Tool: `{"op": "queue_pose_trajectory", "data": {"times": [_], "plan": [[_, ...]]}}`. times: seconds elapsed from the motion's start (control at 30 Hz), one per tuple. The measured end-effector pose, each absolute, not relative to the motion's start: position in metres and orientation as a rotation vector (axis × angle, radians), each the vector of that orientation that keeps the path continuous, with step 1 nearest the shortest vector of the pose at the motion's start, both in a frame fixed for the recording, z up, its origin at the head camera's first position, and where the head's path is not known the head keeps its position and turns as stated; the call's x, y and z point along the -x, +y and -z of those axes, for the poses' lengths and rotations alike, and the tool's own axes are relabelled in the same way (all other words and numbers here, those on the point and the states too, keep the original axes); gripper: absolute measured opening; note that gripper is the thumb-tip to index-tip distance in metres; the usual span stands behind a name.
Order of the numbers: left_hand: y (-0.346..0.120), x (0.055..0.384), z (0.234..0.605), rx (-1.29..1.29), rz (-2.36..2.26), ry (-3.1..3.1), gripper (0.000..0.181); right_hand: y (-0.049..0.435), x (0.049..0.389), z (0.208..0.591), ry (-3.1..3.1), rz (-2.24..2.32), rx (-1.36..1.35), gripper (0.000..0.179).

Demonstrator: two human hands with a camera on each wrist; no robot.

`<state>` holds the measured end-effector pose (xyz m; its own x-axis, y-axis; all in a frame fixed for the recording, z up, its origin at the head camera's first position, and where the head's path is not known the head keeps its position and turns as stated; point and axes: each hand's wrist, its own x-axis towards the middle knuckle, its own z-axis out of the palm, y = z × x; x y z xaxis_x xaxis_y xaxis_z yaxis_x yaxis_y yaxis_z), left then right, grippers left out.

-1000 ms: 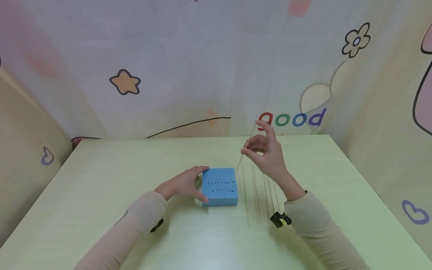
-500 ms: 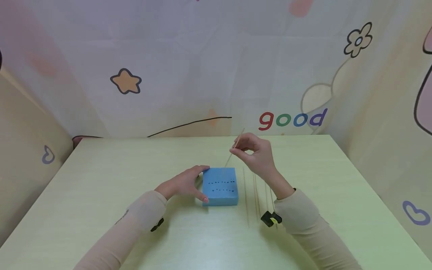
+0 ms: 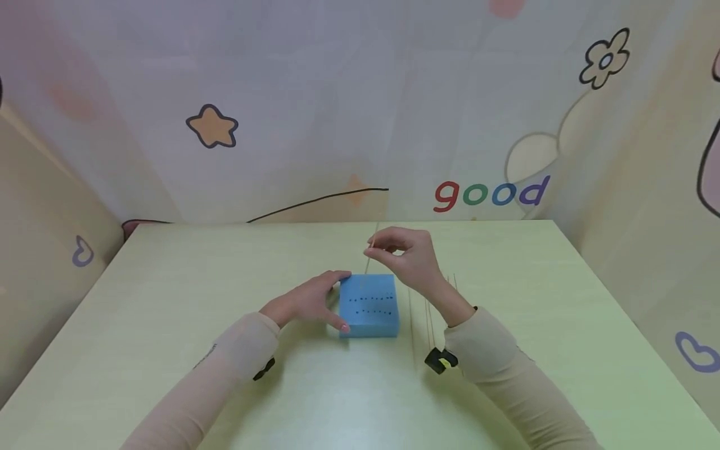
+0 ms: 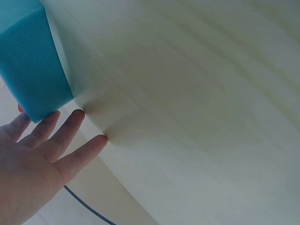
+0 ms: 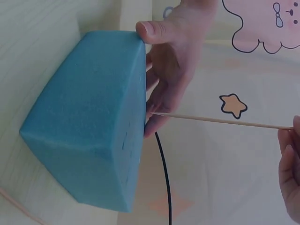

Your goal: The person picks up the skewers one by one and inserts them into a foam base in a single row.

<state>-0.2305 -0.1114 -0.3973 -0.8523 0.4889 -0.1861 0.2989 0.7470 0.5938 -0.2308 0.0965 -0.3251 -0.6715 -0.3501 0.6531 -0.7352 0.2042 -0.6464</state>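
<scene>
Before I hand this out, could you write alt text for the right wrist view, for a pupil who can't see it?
The right hand pinches a pointed wooden stick, its tip near a blue block. The left hand holds the block; an orange star shows behind.

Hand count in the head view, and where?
2. The left hand holds the blue block at its left side; the right hand, farther right, pinches a thin stick. No other hand shows.

Blue block point(image 3: 368, 305) with dark dotted rows, tan stick point(image 5: 211, 119), beige sleeves point(image 3: 244, 350), yellow-green tabletop point(image 3: 169, 300), black-outlined orange star point(image 3: 212, 127)
</scene>
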Motion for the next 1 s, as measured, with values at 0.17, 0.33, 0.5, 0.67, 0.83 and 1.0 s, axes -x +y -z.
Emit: {"op": "queue_pose_trajectory", "data": {"times": [0.17, 0.33, 0.5, 0.67, 0.83, 1.0], "plan": [[-0.110, 0.231, 0.396, -0.619, -0.804, 2.615, 0.107, 0.091, 0.233, 0.332, -2.097, -1.476, -1.070, 0.007], [-0.109, 0.230, 0.395, -0.636, -0.801, 2.614, 0.106, 0.084, 0.232, 0.335, -2.107, -1.482, -1.086, 0.006], [-0.108, 0.230, 0.393, -0.641, -0.812, 2.609, 0.105, 0.081, 0.233, 0.341, -2.126, -1.457, -1.104, 0.007], [-0.109, 0.230, 0.394, -0.660, -0.824, 2.600, 0.106, 0.080, 0.234, 0.346, -2.125, -1.436, -1.127, 0.006], [-0.110, 0.231, 0.396, -0.657, -0.820, 2.602, 0.106, 0.078, 0.235, 0.348, -2.135, -1.450, -1.125, 0.006], [-0.112, 0.232, 0.398, -0.643, -0.817, 2.602, 0.106, 0.077, 0.235, 0.350, -2.149, -1.481, -1.073, 0.006]]}}
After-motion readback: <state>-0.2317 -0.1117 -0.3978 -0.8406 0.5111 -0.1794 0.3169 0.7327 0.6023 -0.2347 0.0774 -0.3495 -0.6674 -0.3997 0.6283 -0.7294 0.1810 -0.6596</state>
